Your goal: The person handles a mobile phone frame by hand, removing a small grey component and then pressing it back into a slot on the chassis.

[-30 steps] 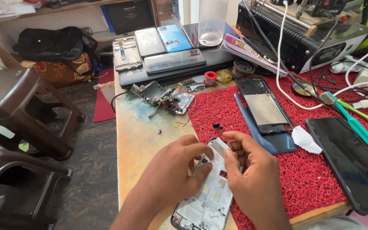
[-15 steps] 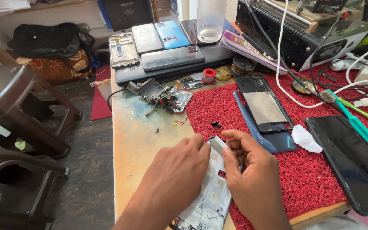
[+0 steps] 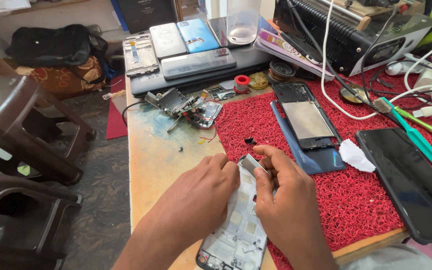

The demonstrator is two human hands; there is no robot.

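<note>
A stripped phone frame (image 3: 238, 227) with a pale inner plate lies at the near edge of the workbench, half on the red mat (image 3: 376, 200). My left hand (image 3: 198, 200) presses on its left side. My right hand (image 3: 286, 200) grips its right side, thumb and forefinger pinching a small grey metal part (image 3: 251, 163) at the frame's top end. Both hands hide much of the frame's upper half.
An open phone body (image 3: 306, 115) lies on a blue back cover (image 3: 321, 160) beyond my hands. A dark screen panel (image 3: 416, 180), green toothbrush (image 3: 416, 137), white tissue (image 3: 354, 155), loose circuit parts (image 3: 186, 106), several phones on a laptop (image 3: 186, 55), and brown stools (image 3: 21, 125) stand around.
The view has shifted slightly down and right. My hands stay on the frame; my right fingers have closed in on the grey part at its top.
</note>
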